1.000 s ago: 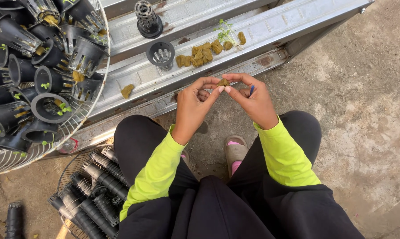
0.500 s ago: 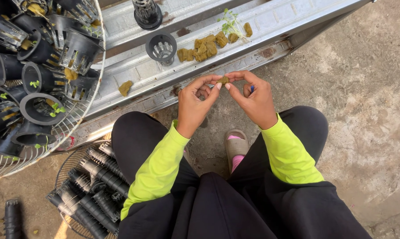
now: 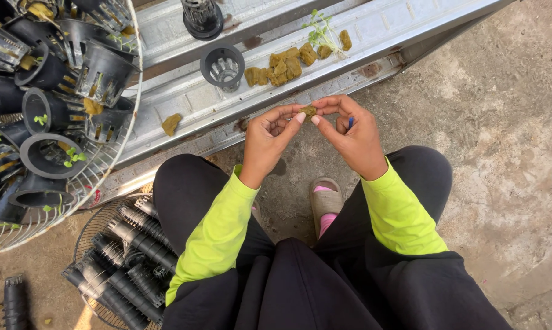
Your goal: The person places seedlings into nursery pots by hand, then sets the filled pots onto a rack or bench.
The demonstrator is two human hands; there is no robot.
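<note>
Hands unmoved: left hand (image 3: pixel 270 137), right hand (image 3: pixel 352 135) pinching sponge cube (image 3: pixel 308 110); net pot (image 3: pixel 222 66) empty.

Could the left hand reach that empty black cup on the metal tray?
Probably yes. The left hand pinches a sponge piece with the right hand, but nothing lies between it and the cup.

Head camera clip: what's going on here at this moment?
A crouching person pinches a small brownish sponge cube between the fingers of the left hand and right hand. More cubes and a seedling lie on the metal channel, beside an empty black net pot. A wire basket of pots sits nearby.
</note>
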